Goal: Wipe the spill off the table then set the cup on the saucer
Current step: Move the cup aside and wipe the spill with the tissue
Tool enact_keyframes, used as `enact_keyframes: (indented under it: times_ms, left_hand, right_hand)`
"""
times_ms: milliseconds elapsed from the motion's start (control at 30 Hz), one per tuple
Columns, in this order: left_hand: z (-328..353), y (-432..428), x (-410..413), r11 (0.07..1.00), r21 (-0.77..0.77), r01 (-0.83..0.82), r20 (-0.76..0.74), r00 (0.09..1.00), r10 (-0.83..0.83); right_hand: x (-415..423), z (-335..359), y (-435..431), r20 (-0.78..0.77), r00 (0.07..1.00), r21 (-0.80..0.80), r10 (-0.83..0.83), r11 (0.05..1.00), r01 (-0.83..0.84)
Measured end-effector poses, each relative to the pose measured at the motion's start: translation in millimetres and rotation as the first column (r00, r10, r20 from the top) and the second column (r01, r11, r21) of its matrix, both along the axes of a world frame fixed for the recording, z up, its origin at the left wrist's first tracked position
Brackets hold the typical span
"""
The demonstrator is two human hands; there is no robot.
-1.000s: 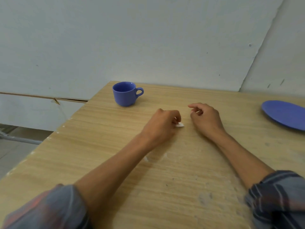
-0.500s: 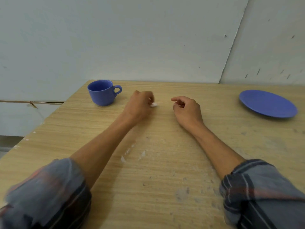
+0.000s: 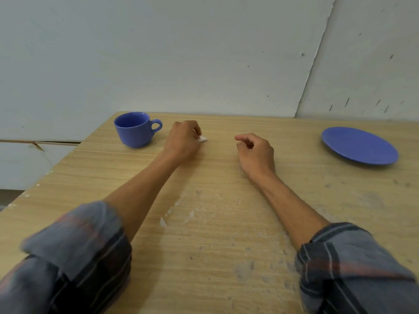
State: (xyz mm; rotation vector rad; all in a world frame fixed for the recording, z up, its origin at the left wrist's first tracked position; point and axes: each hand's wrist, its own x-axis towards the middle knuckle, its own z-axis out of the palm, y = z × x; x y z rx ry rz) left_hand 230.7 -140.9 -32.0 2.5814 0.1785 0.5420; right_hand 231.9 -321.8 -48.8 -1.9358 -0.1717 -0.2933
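Note:
A blue cup (image 3: 135,129) stands upright near the table's far left corner, its handle pointing right. My left hand (image 3: 182,139) rests just right of the cup, closed on a small white wad of tissue (image 3: 202,138) that pokes out on the table. My right hand (image 3: 256,153) lies on the wood in the middle, fingers loosely curled with nothing in them. A blue saucer (image 3: 359,145) sits at the far right. I see no clear wet spill, only pale smears (image 3: 179,211) between my forearms.
The wooden table (image 3: 226,257) has its left edge running diagonally from the cup toward me, with floor below. A pale wall stands right behind the far edge. Grey scuff marks dot the near right part of the wood.
The view has swung right and up, bringing the whole saucer into sight. My left hand with the tissue has moved away from my right hand toward the cup.

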Motion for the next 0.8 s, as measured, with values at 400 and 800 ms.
enact_keyframes:
  times_ms: [400, 800]
  left_hand:
    - [-6.8, -8.1, 0.1, 0.989, 0.129, 0.074, 0.046, 0.996, -0.081]
    - [38.4, -34.5, -72.8, 0.77, -0.557, 0.311, -0.044, 0.915, -0.402]
  right_hand:
    - [6.7, -2.3, -0.1, -0.038, 0.999, 0.104, -0.03, 0.994, 0.034]
    - [-33.6, 15.3, -16.2, -0.066, 0.975, 0.324, 0.211, 0.929, -0.179]
